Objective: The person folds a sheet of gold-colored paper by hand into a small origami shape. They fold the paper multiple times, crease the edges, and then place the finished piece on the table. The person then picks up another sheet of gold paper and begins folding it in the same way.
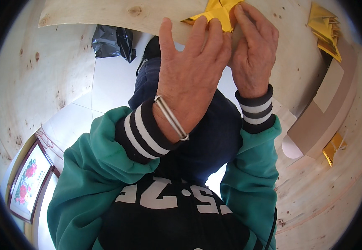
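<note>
A folded piece of shiny gold paper [220, 15] lies on the plywood tabletop [156, 14] at the top of the head view, partly cut off by the picture's edge. My left hand [196, 56] rests with its fingertips on the paper's near edge, thumb spread away to the left. At the paper's right side, my right hand [256, 50] pinches its edge between thumb and forefinger. A metal bangle [171, 118] circles my left wrist. The fingers cover part of the folds.
Stacked folded gold papers [324, 29] sit at upper right, beside a cardboard box [323, 115]. Another gold piece [334, 147] lies farther down. A black plastic bag [107, 42] is below the table's edge at left. A framed flower picture [27, 184] stands lower left.
</note>
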Action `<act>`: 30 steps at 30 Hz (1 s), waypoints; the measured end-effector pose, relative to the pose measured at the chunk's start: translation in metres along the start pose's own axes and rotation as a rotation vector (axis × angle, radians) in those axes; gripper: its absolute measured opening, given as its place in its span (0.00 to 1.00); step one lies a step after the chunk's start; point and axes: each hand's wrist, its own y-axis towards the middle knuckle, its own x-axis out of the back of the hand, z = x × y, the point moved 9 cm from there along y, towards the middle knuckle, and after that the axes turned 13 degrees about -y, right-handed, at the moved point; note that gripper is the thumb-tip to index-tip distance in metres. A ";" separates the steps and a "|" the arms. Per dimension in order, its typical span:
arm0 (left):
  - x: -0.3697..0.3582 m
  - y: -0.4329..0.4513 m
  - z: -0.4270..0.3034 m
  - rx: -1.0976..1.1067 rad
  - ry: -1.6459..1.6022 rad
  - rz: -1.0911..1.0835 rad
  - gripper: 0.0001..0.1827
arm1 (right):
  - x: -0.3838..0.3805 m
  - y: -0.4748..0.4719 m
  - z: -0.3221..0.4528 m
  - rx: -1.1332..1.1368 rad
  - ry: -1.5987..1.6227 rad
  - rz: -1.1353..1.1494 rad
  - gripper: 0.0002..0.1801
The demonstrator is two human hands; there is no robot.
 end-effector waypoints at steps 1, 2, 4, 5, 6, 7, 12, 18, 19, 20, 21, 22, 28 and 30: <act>-0.001 0.000 0.000 0.003 0.015 0.008 0.31 | 0.000 0.000 0.000 -0.001 0.001 0.002 0.19; 0.000 0.001 0.001 0.000 0.037 0.000 0.31 | 0.000 0.000 0.001 -0.002 0.000 -0.001 0.19; -0.001 0.000 0.001 0.000 0.019 0.007 0.32 | 0.001 -0.001 0.001 -0.004 -0.003 -0.006 0.18; -0.002 -0.001 0.002 0.005 -0.019 0.019 0.32 | 0.001 -0.001 0.001 -0.002 -0.003 -0.010 0.18; -0.002 -0.002 0.002 0.004 -0.046 0.020 0.32 | 0.001 -0.001 0.001 0.000 -0.002 -0.015 0.18; -0.002 -0.002 0.004 0.023 -0.077 0.020 0.36 | 0.001 -0.001 0.001 0.002 -0.001 -0.018 0.17; -0.004 -0.005 0.007 0.043 -0.107 0.018 0.46 | -0.001 -0.003 0.000 0.010 -0.014 -0.035 0.17; -0.003 -0.005 0.007 0.029 -0.106 0.008 0.46 | -0.002 -0.003 0.000 0.008 -0.027 -0.012 0.18; -0.003 -0.005 0.007 0.032 -0.106 0.007 0.46 | -0.002 -0.002 0.001 0.011 -0.027 -0.006 0.18; -0.003 -0.005 0.006 0.031 -0.092 0.007 0.46 | -0.002 -0.002 0.001 0.012 -0.020 0.000 0.18; -0.002 -0.005 0.004 0.026 -0.057 0.002 0.46 | -0.002 -0.002 0.001 0.014 -0.014 0.006 0.18; -0.004 -0.005 0.004 0.036 -0.068 0.015 0.46 | -0.001 -0.001 0.001 0.016 -0.009 0.009 0.18; -0.005 -0.007 0.001 0.027 -0.065 -0.003 0.30 | -0.001 -0.001 0.003 0.045 -0.030 0.004 0.19; -0.007 -0.008 0.002 0.051 -0.062 -0.001 0.31 | -0.002 -0.002 0.002 0.036 -0.032 0.014 0.19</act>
